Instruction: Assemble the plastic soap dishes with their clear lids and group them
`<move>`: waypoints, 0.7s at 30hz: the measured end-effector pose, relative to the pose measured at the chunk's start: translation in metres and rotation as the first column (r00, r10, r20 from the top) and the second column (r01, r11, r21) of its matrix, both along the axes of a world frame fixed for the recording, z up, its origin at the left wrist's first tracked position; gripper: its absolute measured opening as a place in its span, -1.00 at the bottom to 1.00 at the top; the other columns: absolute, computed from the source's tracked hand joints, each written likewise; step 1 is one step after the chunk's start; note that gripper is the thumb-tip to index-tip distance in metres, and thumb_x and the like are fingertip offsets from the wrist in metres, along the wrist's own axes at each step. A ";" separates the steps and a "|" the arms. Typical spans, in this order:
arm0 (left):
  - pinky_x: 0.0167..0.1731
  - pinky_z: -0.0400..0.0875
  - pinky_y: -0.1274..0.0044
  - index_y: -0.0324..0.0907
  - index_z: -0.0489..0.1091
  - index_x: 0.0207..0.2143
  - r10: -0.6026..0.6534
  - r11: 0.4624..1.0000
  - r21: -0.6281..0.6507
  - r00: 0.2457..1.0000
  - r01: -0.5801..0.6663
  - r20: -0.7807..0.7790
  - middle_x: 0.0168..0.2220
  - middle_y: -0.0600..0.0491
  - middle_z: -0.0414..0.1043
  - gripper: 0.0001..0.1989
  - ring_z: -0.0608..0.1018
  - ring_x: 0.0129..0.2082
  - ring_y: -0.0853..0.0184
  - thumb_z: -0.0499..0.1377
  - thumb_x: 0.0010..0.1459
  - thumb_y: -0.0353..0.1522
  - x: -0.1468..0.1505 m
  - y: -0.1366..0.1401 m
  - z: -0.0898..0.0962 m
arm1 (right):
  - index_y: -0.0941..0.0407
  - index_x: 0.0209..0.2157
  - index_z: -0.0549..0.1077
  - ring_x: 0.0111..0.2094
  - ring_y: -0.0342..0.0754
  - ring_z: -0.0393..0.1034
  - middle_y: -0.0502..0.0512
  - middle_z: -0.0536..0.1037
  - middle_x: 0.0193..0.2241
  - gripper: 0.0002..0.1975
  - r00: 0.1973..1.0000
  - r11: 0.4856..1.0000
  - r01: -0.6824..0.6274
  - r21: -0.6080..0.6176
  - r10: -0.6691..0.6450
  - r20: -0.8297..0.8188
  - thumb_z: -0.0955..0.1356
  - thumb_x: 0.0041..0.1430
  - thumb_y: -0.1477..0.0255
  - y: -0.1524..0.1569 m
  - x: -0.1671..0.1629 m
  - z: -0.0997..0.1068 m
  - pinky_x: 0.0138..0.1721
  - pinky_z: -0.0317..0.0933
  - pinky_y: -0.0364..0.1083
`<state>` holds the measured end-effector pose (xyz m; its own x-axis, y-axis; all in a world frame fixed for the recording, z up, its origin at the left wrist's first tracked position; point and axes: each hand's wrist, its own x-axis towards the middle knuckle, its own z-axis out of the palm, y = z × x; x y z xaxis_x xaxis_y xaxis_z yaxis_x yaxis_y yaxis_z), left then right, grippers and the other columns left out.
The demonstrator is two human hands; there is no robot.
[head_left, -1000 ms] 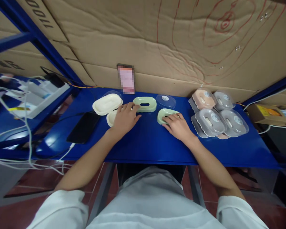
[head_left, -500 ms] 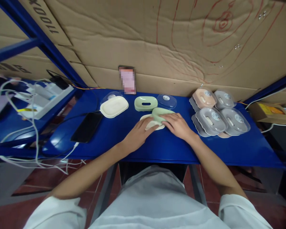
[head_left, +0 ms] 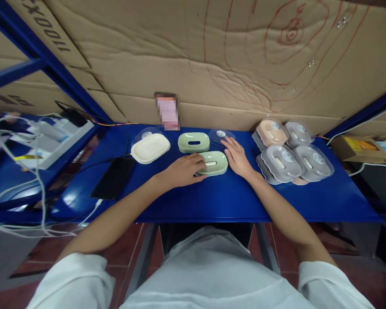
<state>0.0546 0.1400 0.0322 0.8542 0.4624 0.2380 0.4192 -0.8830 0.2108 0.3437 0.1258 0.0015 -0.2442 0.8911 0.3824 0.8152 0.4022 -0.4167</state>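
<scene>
Our left hand (head_left: 183, 171): it rests on the blue worktop (head_left: 212, 197), fingers curled against the left end of the green soap dish (head_left: 212, 163), steadying it rather than gripping it.
Green soap dish: it sits flat in front of us, between our two hands, with a pale piece seated in its middle; we judge the tray and base are joined.
Our right hand (head_left: 236, 158): fingers spread and flat, just right of the dish, with the fingertips at the clear lid (head_left: 221, 135); it holds nothing.
Done so far: the closed boxes (head_left: 289, 156) stacked at the right look finished, about five of them.
Left to do: this dish has no lid on yet; behind it a second green base (head_left: 194, 142) and a cream tray (head_left: 150, 148) stand loose.
Far left: a black phone (head_left: 113, 177) lies on its cable.
</scene>
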 end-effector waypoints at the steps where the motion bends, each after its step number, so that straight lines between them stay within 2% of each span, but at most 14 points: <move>1: 0.18 0.54 0.23 -0.12 0.60 -0.02 -0.008 1.000 -0.010 1.000 0.008 0.024 0.05 -0.10 0.57 -0.78 0.59 0.14 0.07 0.28 0.37 -0.23 0.001 0.003 -0.001 | 0.07 0.44 0.32 0.53 0.19 0.06 0.27 0.32 0.46 -0.46 0.998 0.998 0.061 -0.022 -0.060 0.021 0.08 0.60 0.26 0.005 0.005 -0.003 0.47 0.01 0.37; 3: 0.20 0.53 0.23 -0.10 0.61 -0.03 -0.013 0.999 -0.034 0.997 0.016 0.081 0.06 -0.09 0.57 -0.77 0.58 0.16 0.07 0.28 0.37 -0.22 0.000 0.008 -0.005 | 0.07 0.44 0.30 0.49 0.26 0.11 0.31 0.35 0.43 -0.45 0.989 0.990 0.131 -0.049 -0.127 0.078 0.13 0.58 0.22 0.011 0.012 -0.007 0.44 0.02 0.41; 7: 0.26 0.49 0.17 -0.10 0.61 0.03 -0.015 0.997 -0.071 0.983 0.028 0.184 0.19 -0.14 0.50 -0.74 0.53 0.26 0.04 0.26 0.38 -0.22 -0.006 0.010 -0.015 | 0.09 0.38 0.40 0.36 0.37 0.25 0.41 0.41 0.28 -0.41 0.965 0.976 0.220 0.002 -0.218 0.148 0.31 0.47 0.11 0.012 0.017 -0.011 0.35 0.15 0.38; 9: 0.31 0.45 0.14 -0.10 0.62 0.02 -0.009 0.996 -0.089 0.975 0.030 0.222 0.27 -0.17 0.42 -0.74 0.47 0.33 0.01 0.26 0.39 -0.22 -0.010 0.010 -0.017 | 0.12 0.32 0.46 0.32 0.33 0.30 0.41 0.41 0.23 -0.45 0.971 0.976 0.216 -0.001 -0.215 0.109 0.31 0.47 0.13 0.012 0.019 -0.009 0.33 0.22 0.31; 12: 0.37 0.40 0.13 -0.11 0.56 0.12 0.019 0.994 -0.108 0.970 0.008 0.243 0.34 -0.19 0.34 -0.69 0.41 0.40 0.01 0.27 0.39 -0.24 -0.012 0.012 -0.016 | 0.13 0.27 0.48 0.24 0.21 0.40 0.36 0.43 0.17 -0.50 0.982 0.983 0.183 0.021 -0.182 -0.042 0.27 0.50 0.14 0.008 0.020 -0.003 0.32 0.30 0.20; 14: 0.39 0.38 0.13 -0.12 0.45 0.25 0.053 0.992 -0.124 0.969 -0.024 0.241 0.36 -0.21 0.30 -0.57 0.40 0.41 0.02 0.28 0.39 -0.25 -0.013 0.014 -0.014 | 0.09 0.29 0.46 0.23 0.18 0.42 0.32 0.46 0.16 -0.49 0.983 0.987 0.147 0.060 -0.139 -0.122 0.25 0.52 0.11 0.001 0.017 0.004 0.34 0.30 0.20; 16: 0.40 0.37 0.12 -0.11 0.31 0.36 0.092 0.987 -0.152 0.966 -0.056 0.243 0.38 -0.23 0.26 -0.44 0.38 0.43 0.01 0.29 0.38 -0.25 -0.013 0.016 -0.013 | 0.05 0.33 0.43 0.25 0.16 0.41 0.29 0.47 0.18 -0.48 0.992 0.997 0.044 0.069 -0.036 -0.119 0.24 0.54 0.09 -0.010 0.010 0.011 0.35 0.29 0.20; 19: 0.41 0.34 0.08 -0.07 0.18 0.43 0.121 0.981 -0.182 0.954 -0.072 0.274 0.40 -0.24 0.21 -0.32 0.37 0.44 -0.01 0.32 0.36 -0.25 -0.014 0.019 -0.014 | 0.03 0.37 0.43 0.29 0.16 0.37 0.30 0.46 0.21 -0.48 0.992 0.991 -0.128 0.045 0.128 0.004 0.24 0.56 0.11 -0.025 -0.005 0.017 0.36 0.30 0.20; 21: 0.41 0.34 0.06 -0.07 0.21 0.42 0.118 0.982 -0.176 0.950 -0.069 0.289 0.40 -0.24 0.22 -0.34 0.37 0.43 -0.03 0.32 0.37 -0.23 -0.014 0.021 -0.017 | 0.04 0.36 0.45 0.34 0.20 0.33 0.33 0.46 0.22 -0.50 0.982 0.985 -0.165 0.052 0.160 0.096 0.24 0.57 0.14 -0.031 -0.015 0.018 0.37 0.28 0.23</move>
<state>0.0402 0.1611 0.0152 0.7072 0.5902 0.3893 0.3946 -0.7864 0.4753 0.3285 0.0946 0.0192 -0.4203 0.8129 0.4032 0.7703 0.5545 -0.3150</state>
